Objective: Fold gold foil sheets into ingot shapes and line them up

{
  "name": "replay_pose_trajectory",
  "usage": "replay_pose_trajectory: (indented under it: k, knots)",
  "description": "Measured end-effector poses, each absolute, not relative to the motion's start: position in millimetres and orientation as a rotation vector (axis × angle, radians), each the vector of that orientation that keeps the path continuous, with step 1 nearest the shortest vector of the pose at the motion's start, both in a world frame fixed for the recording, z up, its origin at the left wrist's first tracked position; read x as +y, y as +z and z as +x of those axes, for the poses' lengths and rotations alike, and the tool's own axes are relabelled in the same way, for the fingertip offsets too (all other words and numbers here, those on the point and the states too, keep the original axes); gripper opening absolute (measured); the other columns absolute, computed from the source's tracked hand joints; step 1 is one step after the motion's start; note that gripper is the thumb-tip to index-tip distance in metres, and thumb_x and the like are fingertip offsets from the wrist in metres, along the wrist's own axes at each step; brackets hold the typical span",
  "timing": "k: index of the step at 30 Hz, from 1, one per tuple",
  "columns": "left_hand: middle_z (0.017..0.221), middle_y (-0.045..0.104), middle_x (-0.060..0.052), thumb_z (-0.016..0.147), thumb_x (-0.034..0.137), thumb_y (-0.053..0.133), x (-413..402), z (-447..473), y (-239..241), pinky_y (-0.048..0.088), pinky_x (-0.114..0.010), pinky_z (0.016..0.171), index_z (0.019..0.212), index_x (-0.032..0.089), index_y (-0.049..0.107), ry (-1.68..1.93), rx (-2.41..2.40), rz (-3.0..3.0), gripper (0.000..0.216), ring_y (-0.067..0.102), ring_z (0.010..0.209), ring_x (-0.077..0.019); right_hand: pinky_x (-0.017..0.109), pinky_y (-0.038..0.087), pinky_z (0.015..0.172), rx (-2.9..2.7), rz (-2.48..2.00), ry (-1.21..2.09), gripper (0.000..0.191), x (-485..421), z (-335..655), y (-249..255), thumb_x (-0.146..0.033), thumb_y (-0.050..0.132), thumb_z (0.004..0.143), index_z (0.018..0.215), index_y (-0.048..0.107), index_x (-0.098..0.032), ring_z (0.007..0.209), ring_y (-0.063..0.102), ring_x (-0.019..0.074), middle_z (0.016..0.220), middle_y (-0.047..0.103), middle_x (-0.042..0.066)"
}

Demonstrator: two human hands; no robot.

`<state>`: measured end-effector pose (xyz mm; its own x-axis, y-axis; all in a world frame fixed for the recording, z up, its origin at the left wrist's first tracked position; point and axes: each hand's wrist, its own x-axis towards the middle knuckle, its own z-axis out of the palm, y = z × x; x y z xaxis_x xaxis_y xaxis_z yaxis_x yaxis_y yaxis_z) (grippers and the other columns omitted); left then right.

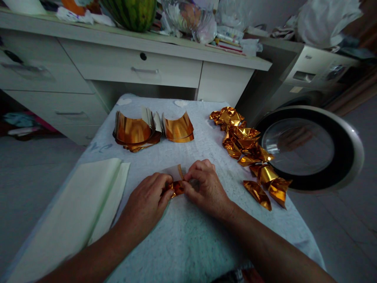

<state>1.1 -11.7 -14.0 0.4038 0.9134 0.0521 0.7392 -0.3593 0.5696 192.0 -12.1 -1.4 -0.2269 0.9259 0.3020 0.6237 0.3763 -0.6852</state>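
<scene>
Between my hands is a sheet of gold foil paper (177, 189), partly folded, its pale backing standing up at the far side. My left hand (151, 193) pinches its left end with thumb and fingers. At the other end, my right hand (203, 185) grips the paper, thumb toward me; my fingers cover much of it. Beyond them lie two curved stacks of gold foil sheets, a larger left stack (134, 130) and a smaller right stack (178, 127). Several folded gold foil pieces (240, 137) form a loose row along the table's right side.
A cloth-covered table (176, 243) carries everything, with folded pale paper (70, 212) at its left. Behind it runs a white drawer counter (173, 70) holding a watermelon (132, 13) and a clear bowl (187, 17). A washing machine's open round door (347, 145) borders the right edge.
</scene>
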Motion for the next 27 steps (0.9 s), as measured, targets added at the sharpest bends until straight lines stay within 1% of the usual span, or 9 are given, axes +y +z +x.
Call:
replay_pose_trajectory:
  k: [18, 21, 25, 27]
  knots:
    - [0.088, 0.061, -0.004, 0.089, 0.020, 0.050, -11.5, 2.0, -13.2, 0.045, -0.037, 0.077, 0.090, 0.021, 0.054, 0.478, 1.409, 2.269, 0.004, 0.057, 0.085, -0.0217, 0.036, 0.034, 0.081, -1.977, -1.352, 0.534, 0.004, -12.5, 192.5, -0.1, -0.018, 0.066, 0.081, 0.077, 0.066, -0.019, 0.087, 0.050, 0.0190, 0.081, 0.061, 0.001]
    - [0.090, 0.063, -0.004, 0.090, 0.021, 0.051, -11.6, 2.2, -12.8, 0.047, -0.037, 0.077, 0.092, 0.021, 0.054, 0.462, 1.431, 2.287, 0.004, 0.059, 0.086, -0.0226, 0.036, 0.034, 0.082, -1.954, -1.426, 0.562, 0.007, -12.0, 192.3, 1.5, -0.018, 0.065, 0.081, 0.074, 0.065, -0.019, 0.087, 0.049, 0.0191, 0.080, 0.061, 0.001]
    - [0.099, 0.067, -0.006, 0.090, 0.024, 0.053, -13.0, 0.9, -14.1, 0.048, -0.039, 0.081, 0.102, 0.020, 0.054, 0.468, 1.503, 2.297, 0.013, 0.062, 0.093, -0.0247, 0.037, 0.032, 0.081, -1.936, -1.599, 0.580, 0.011, -9.8, 191.7, 1.2, -0.018, 0.063, 0.082, 0.071, 0.065, -0.019, 0.086, 0.047, 0.0200, 0.079, 0.060, 0.002]
    - [0.096, 0.067, -0.005, 0.091, 0.026, 0.052, -13.7, -0.1, -13.3, 0.047, -0.038, 0.079, 0.100, 0.021, 0.054, 0.432, 1.536, 2.297, 0.010, 0.063, 0.090, -0.0246, 0.038, 0.031, 0.081, -1.958, -1.667, 0.562, 0.011, -8.5, 191.3, -0.4, -0.019, 0.062, 0.082, 0.072, 0.066, -0.019, 0.087, 0.046, 0.0207, 0.080, 0.060, 0.003]
